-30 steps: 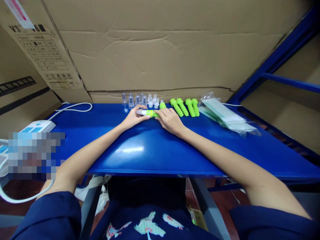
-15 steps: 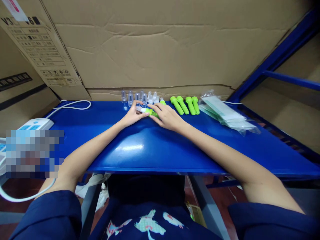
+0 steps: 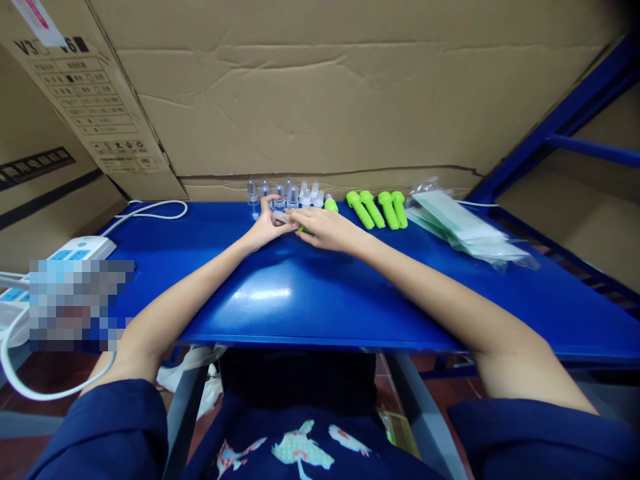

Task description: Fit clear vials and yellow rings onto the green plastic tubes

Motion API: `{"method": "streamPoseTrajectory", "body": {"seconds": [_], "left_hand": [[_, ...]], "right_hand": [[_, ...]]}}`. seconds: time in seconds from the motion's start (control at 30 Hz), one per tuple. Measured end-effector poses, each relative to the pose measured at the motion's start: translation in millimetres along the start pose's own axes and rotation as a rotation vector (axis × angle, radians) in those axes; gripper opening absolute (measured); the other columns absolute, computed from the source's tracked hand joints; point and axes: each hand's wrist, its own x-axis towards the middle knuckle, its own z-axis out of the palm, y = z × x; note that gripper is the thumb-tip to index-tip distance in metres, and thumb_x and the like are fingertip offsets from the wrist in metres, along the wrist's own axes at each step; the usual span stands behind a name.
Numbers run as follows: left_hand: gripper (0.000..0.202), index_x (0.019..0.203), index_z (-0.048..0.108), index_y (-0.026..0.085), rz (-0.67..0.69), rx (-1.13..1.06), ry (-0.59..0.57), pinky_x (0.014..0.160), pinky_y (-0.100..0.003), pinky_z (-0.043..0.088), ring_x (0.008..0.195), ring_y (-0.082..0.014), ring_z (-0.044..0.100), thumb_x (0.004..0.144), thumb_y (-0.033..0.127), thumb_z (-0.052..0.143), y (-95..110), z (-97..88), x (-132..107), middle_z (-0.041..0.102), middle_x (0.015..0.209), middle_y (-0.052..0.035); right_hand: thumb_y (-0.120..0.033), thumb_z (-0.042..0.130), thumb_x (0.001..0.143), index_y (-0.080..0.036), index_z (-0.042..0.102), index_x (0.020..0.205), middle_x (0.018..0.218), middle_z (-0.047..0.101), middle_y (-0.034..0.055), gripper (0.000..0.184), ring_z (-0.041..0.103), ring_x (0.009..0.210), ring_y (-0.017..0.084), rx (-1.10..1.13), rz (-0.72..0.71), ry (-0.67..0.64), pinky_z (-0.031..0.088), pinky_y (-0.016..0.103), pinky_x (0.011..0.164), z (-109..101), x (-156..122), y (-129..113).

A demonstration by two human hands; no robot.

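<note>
The left hand (image 3: 264, 228) pinches the pale tip of a small green tube (image 3: 303, 229) between thumb and fingers. The right hand (image 3: 327, 230) is closed over the tube's green end, palm down, and hides most of it, so how the two parts meet cannot be told. The tube lies across the gap between the hands, near the middle of the back edge of the blue tabletop (image 3: 270, 300).

Just behind the hands, along that back edge, stands a cluster of clear caps (image 3: 252, 191); the left fingers stand in front of some of them. To their right are smaller frosted caps (image 3: 315, 194), then a green piece with a pale tip (image 3: 331, 203), upright and partly covered by the right hand. Further right, also near the back edge, lie four green handles in two pairs, a left pair (image 3: 361, 211) and a right pair (image 3: 389, 211), slanting towards the front edge.

Towards the back right corner, flat packets in clear plastic (image 3: 465, 223) overlap in a pile, well apart from the hands. At the left edge is a white power strip (image 3: 83, 249), partly covered by a pixelated patch; a white cable (image 3: 165, 210) loops by the back left corner. A cardboard sheet (image 3: 320, 100) rises behind the back edge, and a blue metal frame (image 3: 550, 110) slopes up at the right. The middle and front of the tabletop lie between the forearms.
</note>
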Motion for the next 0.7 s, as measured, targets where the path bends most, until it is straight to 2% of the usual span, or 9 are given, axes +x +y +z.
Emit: {"method": "streamPoseTrajectory", "body": {"seconds": [0.17, 0.27, 0.37, 0.53, 0.7], "left_hand": [[0.088, 0.124, 0.025, 0.027, -0.054, 0.015, -0.024, 0.069, -0.024, 0.049, 0.073, -0.0125, 0.072, 0.068, 0.048, 0.089, -1.0, 1.4, -0.3, 0.072, 0.087, 0.0039], [0.07, 0.123, 0.026, 0.026, -0.071, 0.043, 0.024, 0.067, -0.025, 0.047, 0.075, -0.012, 0.072, 0.082, 0.051, 0.078, -0.2, 1.5, 1.4, 0.075, 0.097, -0.0006], [0.053, 0.121, 0.028, 0.025, -0.106, 0.057, 0.08, 0.065, -0.024, 0.046, 0.071, -0.0105, 0.071, 0.092, 0.046, 0.068, 1.4, 1.3, 3.5, 0.075, 0.096, 0.0], [0.033, 0.118, 0.031, 0.023, -0.142, 0.08, 0.133, 0.062, -0.022, 0.045, 0.065, -0.0093, 0.069, 0.101, 0.032, 0.058, 3.0, 1.4, 4.7, 0.074, 0.083, 0.0033], [0.019, 0.112, 0.039, 0.021, -0.162, 0.104, 0.141, 0.061, -0.022, 0.045, 0.062, -0.0092, 0.068, 0.102, 0.027, 0.054, 4.6, 1.4, 4.6, 0.073, 0.077, 0.0027]], "right_hand": [[-0.027, 0.048, 0.098, -0.014, 0.054, 0.131, 0.135, 0.062, 0.0177, 0.036, 0.063, 0.116, 0.032, 0.041, 0.078, 0.038, 0.05, 0.042, 0.093, -1.0, -8.0, 10.7], [-0.037, 0.049, 0.098, -0.013, 0.051, 0.134, 0.133, 0.062, 0.02, 0.043, 0.061, 0.12, 0.034, 0.07, 0.194, 0.15, 0.05, 0.046, 0.096, 0.8, -13.4, 32.9], [-0.04, 0.05, 0.096, -0.011, 0.054, 0.131, 0.131, 0.063, 0.0218, 0.045, 0.06, 0.122, 0.035, 0.097, 0.3, 0.239, 0.047, 0.049, 0.103, 6.6, -19.2, 62.3], [-0.042, 0.054, 0.092, -0.014, 0.058, 0.127, 0.127, 0.067, 0.0202, 0.045, 0.063, 0.117, 0.037, 0.095, 0.489, 0.243, 0.049, 0.052, 0.1, 19.2, -30.2, 99.4], [-0.041, 0.055, 0.093, -0.012, 0.057, 0.132, 0.133, 0.065, 0.0196, 0.048, 0.062, 0.12, 0.036, 0.078, 0.645, 0.165, 0.05, 0.047, 0.097, 23.6, -38.3, 108.9]]}}
